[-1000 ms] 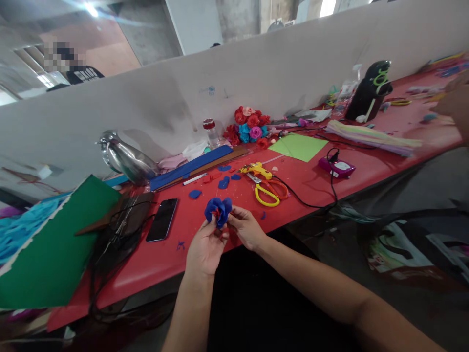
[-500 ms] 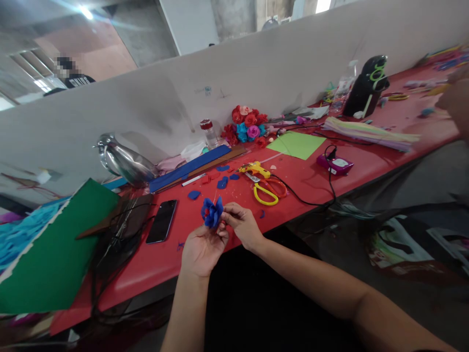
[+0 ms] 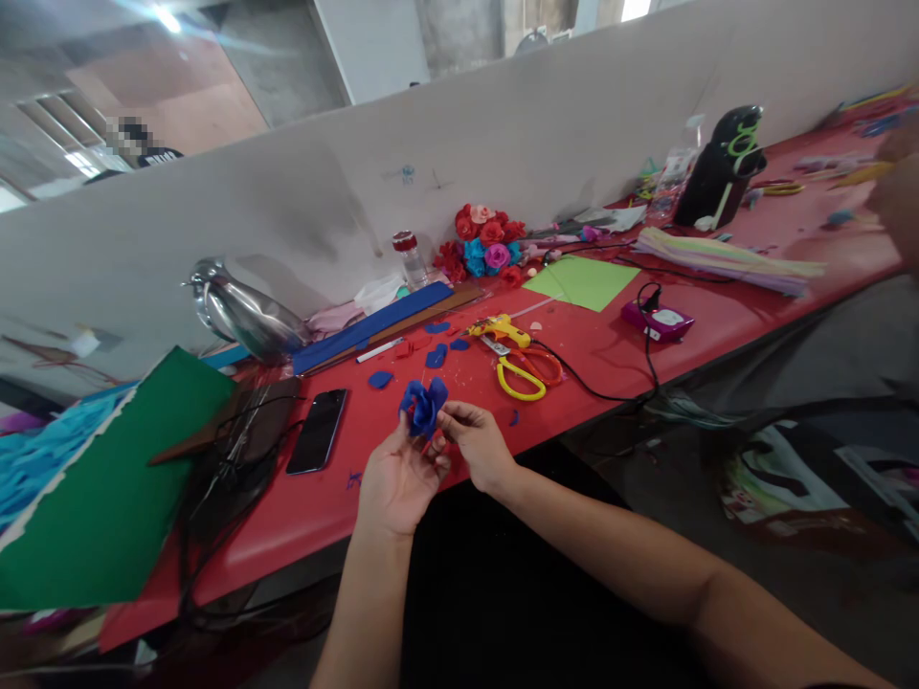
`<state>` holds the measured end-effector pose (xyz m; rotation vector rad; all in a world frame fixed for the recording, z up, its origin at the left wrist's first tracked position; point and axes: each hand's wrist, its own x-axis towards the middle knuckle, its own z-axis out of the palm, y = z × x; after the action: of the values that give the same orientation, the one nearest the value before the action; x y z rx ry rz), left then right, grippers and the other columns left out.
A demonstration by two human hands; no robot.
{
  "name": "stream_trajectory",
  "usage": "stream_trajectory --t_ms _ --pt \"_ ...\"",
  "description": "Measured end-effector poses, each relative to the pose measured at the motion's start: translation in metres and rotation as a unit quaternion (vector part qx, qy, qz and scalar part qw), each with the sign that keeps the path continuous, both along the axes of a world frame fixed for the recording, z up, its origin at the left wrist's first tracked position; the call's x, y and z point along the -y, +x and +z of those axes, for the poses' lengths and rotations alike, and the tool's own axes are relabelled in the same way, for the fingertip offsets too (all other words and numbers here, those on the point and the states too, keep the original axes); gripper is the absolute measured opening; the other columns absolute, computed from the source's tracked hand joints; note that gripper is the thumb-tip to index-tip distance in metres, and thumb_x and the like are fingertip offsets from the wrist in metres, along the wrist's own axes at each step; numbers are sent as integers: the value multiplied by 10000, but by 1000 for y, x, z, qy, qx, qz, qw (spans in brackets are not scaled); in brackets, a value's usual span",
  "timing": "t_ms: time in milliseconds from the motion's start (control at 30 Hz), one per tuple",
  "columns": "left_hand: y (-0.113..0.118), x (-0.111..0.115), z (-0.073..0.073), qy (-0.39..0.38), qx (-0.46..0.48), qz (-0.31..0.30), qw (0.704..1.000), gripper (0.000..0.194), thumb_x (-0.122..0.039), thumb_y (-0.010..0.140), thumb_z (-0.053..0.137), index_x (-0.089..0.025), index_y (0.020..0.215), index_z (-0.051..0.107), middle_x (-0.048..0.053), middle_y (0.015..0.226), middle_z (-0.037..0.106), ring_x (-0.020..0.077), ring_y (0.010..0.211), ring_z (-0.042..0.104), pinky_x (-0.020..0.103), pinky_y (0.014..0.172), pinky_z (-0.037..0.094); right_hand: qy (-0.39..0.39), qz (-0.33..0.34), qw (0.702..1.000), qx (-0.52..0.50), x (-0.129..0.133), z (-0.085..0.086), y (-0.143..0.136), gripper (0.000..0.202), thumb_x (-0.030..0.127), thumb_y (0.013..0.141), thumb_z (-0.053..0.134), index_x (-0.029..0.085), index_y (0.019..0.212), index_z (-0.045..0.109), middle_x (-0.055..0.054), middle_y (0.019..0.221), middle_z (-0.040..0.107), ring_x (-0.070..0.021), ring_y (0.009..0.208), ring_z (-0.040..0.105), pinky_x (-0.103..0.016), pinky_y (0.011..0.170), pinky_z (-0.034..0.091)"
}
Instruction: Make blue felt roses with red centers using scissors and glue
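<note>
A dark blue handmade flower (image 3: 425, 407) with ruffled petals is held between my two hands above the front of the red table. From below and the left, my left hand (image 3: 402, 474) is closed on its base. My right hand (image 3: 480, 442) pinches a petal at the flower's right side. Behind the flower lie several loose blue petals (image 3: 436, 356) and a small red scrap (image 3: 406, 351). Scissors (image 3: 522, 373) with yellow and orange handles rest to the right, beside a yellow glue gun (image 3: 508, 331).
Left of my hands lies a phone (image 3: 317, 431), near green sheet material (image 3: 122, 498) and a steel jug (image 3: 248, 311). Finished flowers (image 3: 492, 239) stand at the wall. A black cord runs to a pink power box (image 3: 657, 318). Another person's hand (image 3: 897, 182) is blurred at far right.
The blue flower has shifted slightly right and turned between my hands, showing its petals from another side. My left thumb has come up against its left side.
</note>
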<state>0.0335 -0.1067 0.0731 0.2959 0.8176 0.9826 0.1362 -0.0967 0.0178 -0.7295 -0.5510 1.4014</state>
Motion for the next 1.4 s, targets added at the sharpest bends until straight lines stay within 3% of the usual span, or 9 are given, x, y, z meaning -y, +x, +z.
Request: stream_trajectory --t_ms 100,200,367,467,567,733,1100,1233,1400 --pt "1 -1 -1 -1 -10 16 1000 191 -266 879 544 -147 817 679 75 802 678 145 608 586 252 519 462 -39 5 999 -25 0 0 -2 326 392 510 848 173 680 676 29 587 590 -68 481 459 -201 420 380" --pt "5 -1 -8 7 -18 50 999 228 -180 902 478 -132 809 680 69 787 673 122 586 569 234 531 455 -58 13 997 -47 0 2 -3 377 417 481 861 171 698 677 52 548 564 -61 451 446 -197 397 355" --pt "10 -1 -23 77 -14 91 993 213 -252 888 526 -138 829 696 55 814 679 115 595 557 246 580 470 -64 38 993 -89 0 3 -2 373 403 485 874 174 672 646 71 478 509 -72 435 452 -214 412 368" --pt "13 0 -29 104 -49 98 988 72 -208 772 680 -149 806 704 37 820 697 100 603 567 219 581 456 -77 54 989 -113 -2 -1 -1 349 377 490 877 181 650 637 72 458 503 -89 444 470 -234 432 400" --pt "17 1 -33 143 -106 104 978 219 -56 601 777 -169 778 711 17 796 715 108 716 629 211 712 474 -83 33 987 -132 -3 -4 -2 330 301 456 894 176 638 648 45 554 603 -79 509 519 -220 505 430" --pt "17 -1 -38 201 -127 143 961 200 -92 559 811 -176 715 718 17 741 723 138 799 662 259 831 479 -53 42 991 -117 3 -5 -6 278 291 496 875 188 670 685 20 663 669 -92 589 558 -224 575 437" --pt "7 -5 -41 257 -144 186 937 164 -40 554 765 -180 583 685 -10 620 684 121 677 642 233 744 493 -27 95 991 -90 10 2 -8 290 290 486 881 193 634 652 64 574 578 -53 499 422 -205 505 313" --pt "7 -6 -41 240 -133 195 942 196 -14 536 755 -181 555 654 -23 594 668 113 643 629 227 712 489 -16 80 995 -50 8 1 -8 268 278 514 861 188 615 629 67 570 565 -51 484 378 -215 496 280" --pt "7 -11 -45 181 -129 156 962 165 -47 531 750 -162 625 680 -10 604 675 94 562 582 203 591 458 -56 62 996 -23 -2 -6 -8 299 333 504 849 184 597 608 55 544 554 -72 502 431 -225 509 314"
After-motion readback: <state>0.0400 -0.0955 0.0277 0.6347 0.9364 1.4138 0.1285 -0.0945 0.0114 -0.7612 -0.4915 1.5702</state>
